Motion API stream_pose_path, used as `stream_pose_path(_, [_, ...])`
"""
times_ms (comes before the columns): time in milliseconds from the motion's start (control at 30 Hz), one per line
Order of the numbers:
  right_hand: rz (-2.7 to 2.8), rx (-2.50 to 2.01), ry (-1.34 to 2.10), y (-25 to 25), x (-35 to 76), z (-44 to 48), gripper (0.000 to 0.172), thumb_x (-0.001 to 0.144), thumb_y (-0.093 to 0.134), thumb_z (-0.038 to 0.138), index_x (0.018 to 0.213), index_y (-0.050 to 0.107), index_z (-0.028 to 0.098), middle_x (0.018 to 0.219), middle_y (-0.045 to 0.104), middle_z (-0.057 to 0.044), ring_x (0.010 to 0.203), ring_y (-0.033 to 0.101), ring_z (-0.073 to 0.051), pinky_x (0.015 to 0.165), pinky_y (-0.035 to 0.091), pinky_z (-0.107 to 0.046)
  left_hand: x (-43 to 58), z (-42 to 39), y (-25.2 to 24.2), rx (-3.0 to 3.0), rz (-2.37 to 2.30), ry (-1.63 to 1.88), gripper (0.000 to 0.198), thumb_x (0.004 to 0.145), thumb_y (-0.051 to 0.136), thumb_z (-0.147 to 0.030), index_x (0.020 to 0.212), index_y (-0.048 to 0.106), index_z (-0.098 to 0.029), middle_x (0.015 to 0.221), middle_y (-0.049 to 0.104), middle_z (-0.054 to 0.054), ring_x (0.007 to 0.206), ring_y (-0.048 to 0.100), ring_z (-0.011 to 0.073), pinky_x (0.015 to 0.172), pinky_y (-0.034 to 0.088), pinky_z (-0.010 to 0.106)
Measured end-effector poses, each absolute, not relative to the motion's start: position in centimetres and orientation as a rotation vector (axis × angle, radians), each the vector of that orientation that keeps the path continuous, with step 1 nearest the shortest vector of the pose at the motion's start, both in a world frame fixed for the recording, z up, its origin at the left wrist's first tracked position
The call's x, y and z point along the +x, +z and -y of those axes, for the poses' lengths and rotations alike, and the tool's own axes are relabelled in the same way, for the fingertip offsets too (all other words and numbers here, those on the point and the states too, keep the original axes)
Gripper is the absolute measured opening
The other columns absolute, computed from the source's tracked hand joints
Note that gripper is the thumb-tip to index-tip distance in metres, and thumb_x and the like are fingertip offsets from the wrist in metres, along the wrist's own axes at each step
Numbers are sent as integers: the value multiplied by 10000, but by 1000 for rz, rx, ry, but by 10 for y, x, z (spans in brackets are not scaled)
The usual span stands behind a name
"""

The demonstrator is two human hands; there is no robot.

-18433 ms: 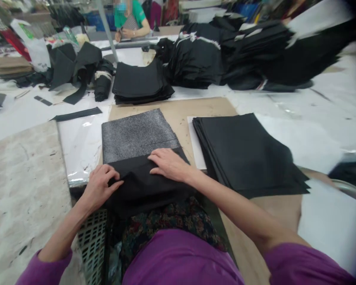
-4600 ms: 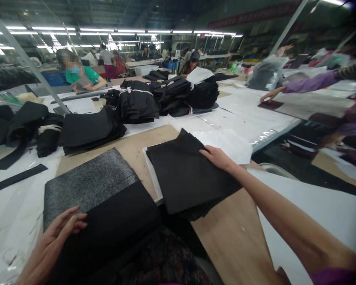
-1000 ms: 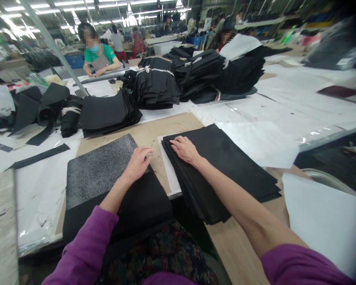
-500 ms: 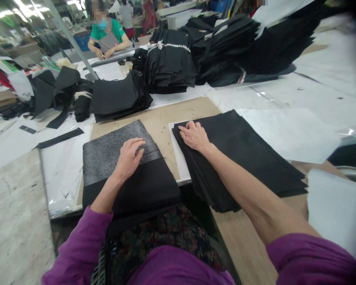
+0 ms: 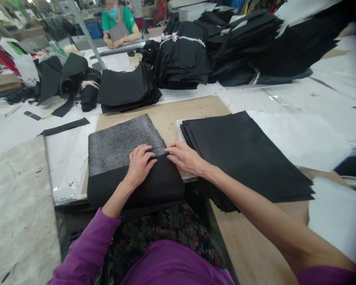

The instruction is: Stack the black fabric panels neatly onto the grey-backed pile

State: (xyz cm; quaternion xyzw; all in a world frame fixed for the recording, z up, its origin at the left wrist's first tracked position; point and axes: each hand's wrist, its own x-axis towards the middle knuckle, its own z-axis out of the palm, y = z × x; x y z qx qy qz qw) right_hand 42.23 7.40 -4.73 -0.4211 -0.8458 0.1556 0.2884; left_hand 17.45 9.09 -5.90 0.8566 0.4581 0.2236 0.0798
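Note:
A stack of black fabric pieces [image 5: 136, 180] lies before me at the table edge, with a speckled grey panel [image 5: 115, 148] across its far part. My left hand [image 5: 141, 164] rests on the stack where grey meets black, fingers bent and thumb apart. At the stack's right edge, my right hand [image 5: 185, 158] touches the same seam line with fingers stretched out and the thumb a little apart. No lifted layer shows in either hand. To the right, under my right forearm, lies a larger pile of black fabric sheets [image 5: 243, 154].
Brown board [image 5: 207, 107] lies beneath both stacks. Behind are a black stack [image 5: 124, 89], a tied black bundle [image 5: 180, 59] and larger heaps [image 5: 249, 43]. A narrow black strip [image 5: 65, 126] lies left. A masked person [image 5: 118, 29] works across the table beside a slanted pole [image 5: 87, 33].
My right hand has left the right pile and come left to the edge of the near stack. My left hand has moved slightly down and right, and the view has shifted.

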Motion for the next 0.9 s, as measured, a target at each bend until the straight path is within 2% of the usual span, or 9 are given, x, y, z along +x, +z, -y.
stream_pose_path(167, [2316, -1173, 378, -61, 402, -77, 338, 1002, 482, 290, 1312, 582, 199, 1177, 563, -123, 1127, 527, -263, 1011, 471, -465, 175, -90, -62, 2580, -1341, 719, 63, 929, 658, -265, 991, 654, -250, 1378, 582, 54, 1393, 426, 275, 1132, 352, 515])
stream_pose_path(367, [2252, -1302, 476, -63, 399, -77, 340, 954, 578, 294, 1282, 585, 203, 1149, 547, -115, 1101, 528, -260, 994, 482, -452, 172, -84, -59, 2647, -1243, 757, 30, 959, 597, -231, 973, 621, -242, 1319, 606, 59, 1318, 485, 257, 1096, 372, 485])
stream_pose_path(500, [2199, -1326, 523, -65, 399, -76, 383, 921, 636, 312, 1284, 541, 234, 1190, 523, -100, 1140, 533, -258, 1008, 477, -447, 168, -81, -58, 2644, -1208, 743, 71, 977, 562, -226, 1009, 617, -258, 1233, 646, 47, 1205, 546, 237, 1052, 389, 461])
stream_pose_path(633, [2062, -1391, 545, -67, 403, -78, 437, 857, 726, 317, 1222, 509, 217, 1183, 521, -92, 1099, 564, -242, 936, 509, -405, 167, -83, -57, 2601, -1213, 730, 126, 967, 585, -238, 1091, 593, -260, 1200, 660, 45, 1167, 564, 228, 1043, 388, 442])
stream_pose_path(800, [1991, -1404, 697, -67, 415, -71, 289, 868, 708, 264, 1103, 544, 222, 1072, 573, -38, 867, 604, -161, 805, 517, -316, 176, -83, -53, 2569, -1312, 775, 294, 936, 628, -214, 1215, 545, -256, 1330, 595, 82, 1256, 519, 262, 1076, 365, 468])
stream_pose_path(900, [1975, -1439, 736, -63, 422, -59, 188, 911, 638, 249, 1079, 558, 217, 1040, 588, -32, 803, 604, -145, 759, 504, -299, 186, -76, -51, 2576, -1306, 762, 267, 932, 649, -242, 1189, 575, -258, 1301, 598, 79, 1228, 518, 269, 1049, 380, 468])
